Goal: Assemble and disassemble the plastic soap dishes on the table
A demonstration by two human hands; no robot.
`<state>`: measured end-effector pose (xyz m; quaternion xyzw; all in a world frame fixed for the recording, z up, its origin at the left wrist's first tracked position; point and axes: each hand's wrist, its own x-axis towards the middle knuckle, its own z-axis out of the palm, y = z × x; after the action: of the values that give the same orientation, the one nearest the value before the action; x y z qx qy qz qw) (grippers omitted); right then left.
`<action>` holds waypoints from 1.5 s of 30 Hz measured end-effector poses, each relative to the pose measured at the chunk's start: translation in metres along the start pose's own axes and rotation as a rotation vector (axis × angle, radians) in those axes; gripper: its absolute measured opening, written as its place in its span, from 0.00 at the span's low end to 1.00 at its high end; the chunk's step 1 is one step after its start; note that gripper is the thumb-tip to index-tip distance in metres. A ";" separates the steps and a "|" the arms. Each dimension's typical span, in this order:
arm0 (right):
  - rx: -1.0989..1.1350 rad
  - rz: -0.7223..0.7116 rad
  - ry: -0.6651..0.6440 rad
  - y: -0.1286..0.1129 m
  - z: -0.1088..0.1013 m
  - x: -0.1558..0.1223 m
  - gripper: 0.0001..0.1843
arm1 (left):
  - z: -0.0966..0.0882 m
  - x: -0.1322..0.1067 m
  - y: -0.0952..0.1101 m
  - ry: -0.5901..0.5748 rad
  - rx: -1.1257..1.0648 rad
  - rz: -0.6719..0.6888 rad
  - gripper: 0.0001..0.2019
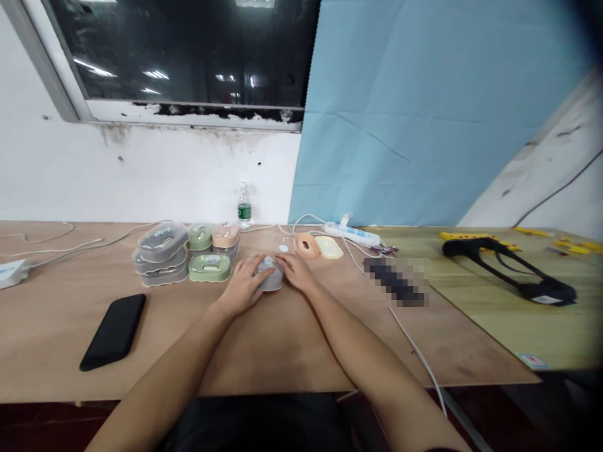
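Observation:
Between my two hands sits a small grey plastic box (271, 282) with a clear top, resting on the table. My left hand (245, 280) curls over its left side, thumb lying across the top. From the right, my right hand (295, 272) presses its fingers against the box's side; its fingertips are partly hidden. Just beyond are a clear plastic lid (283, 245), an orange lid with an oval slot (306, 245) and a pale yellow piece (329, 247). Left of my left hand stand a green box (210, 269), another green box (200, 237) and a pink-topped box (225, 235).
Stacked grey boxes (162, 258) stand at the left, with a black phone-like slab (114, 331) nearer me. A water bottle (244, 210) is by the wall. White cables run to a power strip (352, 235). A black strap-like frame (511, 270) lies at the right.

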<state>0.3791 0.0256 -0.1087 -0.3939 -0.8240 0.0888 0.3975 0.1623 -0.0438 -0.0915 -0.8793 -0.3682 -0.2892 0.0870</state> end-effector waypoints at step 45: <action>0.028 -0.019 0.029 -0.021 0.007 -0.003 0.26 | 0.008 -0.004 -0.013 0.139 -0.248 -0.344 0.38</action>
<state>0.3629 0.0108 -0.1059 -0.3818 -0.8204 0.0909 0.4159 0.1543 -0.0344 -0.1008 -0.7855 -0.4676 -0.4027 -0.0471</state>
